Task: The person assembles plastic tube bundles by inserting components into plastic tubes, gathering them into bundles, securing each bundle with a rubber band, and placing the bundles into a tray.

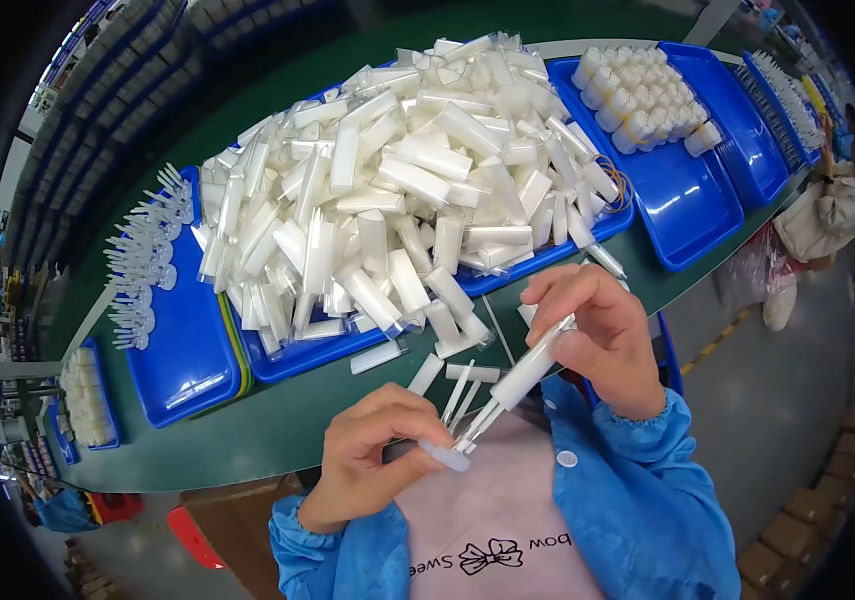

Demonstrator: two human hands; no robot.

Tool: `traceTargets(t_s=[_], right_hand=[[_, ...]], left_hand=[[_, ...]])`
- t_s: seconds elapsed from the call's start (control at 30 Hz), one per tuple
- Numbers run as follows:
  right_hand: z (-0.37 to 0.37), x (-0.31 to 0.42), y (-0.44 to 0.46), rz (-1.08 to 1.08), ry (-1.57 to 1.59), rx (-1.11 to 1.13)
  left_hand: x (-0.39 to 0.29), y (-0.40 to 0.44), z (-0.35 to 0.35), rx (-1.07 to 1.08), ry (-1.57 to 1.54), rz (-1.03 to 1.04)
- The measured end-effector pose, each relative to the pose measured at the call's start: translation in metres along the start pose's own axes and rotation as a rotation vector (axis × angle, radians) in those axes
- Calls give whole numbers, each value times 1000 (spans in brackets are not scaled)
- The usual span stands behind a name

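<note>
A white tube is pinched by fingers of the right hand, a pale piece by the left hand (being lined up, it seems); a steady hold is needed.

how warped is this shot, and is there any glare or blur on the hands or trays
head view: strong fisheye bend, with black corners and the green table edge bowed; head view: shiny highlights on the blue tray at right; head view: left hand, right hand and white tube look fairly sharp, while the far shelves are dim and softer.
</note>
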State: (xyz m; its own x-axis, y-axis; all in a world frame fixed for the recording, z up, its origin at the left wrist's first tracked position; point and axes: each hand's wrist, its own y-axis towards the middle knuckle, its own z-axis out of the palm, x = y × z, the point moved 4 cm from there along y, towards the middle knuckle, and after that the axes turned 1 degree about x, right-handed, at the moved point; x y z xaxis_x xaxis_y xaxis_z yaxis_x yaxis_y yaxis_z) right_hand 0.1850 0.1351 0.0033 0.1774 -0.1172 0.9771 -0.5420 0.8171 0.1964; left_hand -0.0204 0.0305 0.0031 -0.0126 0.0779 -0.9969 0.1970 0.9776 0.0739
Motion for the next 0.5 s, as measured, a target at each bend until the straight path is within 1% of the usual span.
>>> traceTargets(t_s=[0.13, 0.17, 0.2, 0.23, 0.3, 0.37, 0.4, 0.43, 0.5], right_hand=[[18, -7, 0, 67, 28, 133], [22, -9, -1, 67, 28, 135], [27, -10, -2, 38, -3, 135], [29, -11, -2, 9, -34, 134], [29, -12, -1, -22, -67, 148], [30, -9, 6, -46, -153, 207], [32, -4, 15, -112, -214, 193], [34, -5, 21, -112, -213, 197], [33, -4, 31, -298, -621, -8]], left_hand=[[3, 1, 9, -56, 55, 3], [4, -1, 12, -140, -3, -30], [6, -3, 11, -223, -60, -63], [8, -3, 9, -225, -59, -61], [8, -5, 4, -179, 113, 76], [12, -10, -1, -228, 85, 68], [13, -12, -4, -273, 58, 63], [11, -13, -6, -330, -6, 12], [15, -18, -16, -402, -106, -1]])
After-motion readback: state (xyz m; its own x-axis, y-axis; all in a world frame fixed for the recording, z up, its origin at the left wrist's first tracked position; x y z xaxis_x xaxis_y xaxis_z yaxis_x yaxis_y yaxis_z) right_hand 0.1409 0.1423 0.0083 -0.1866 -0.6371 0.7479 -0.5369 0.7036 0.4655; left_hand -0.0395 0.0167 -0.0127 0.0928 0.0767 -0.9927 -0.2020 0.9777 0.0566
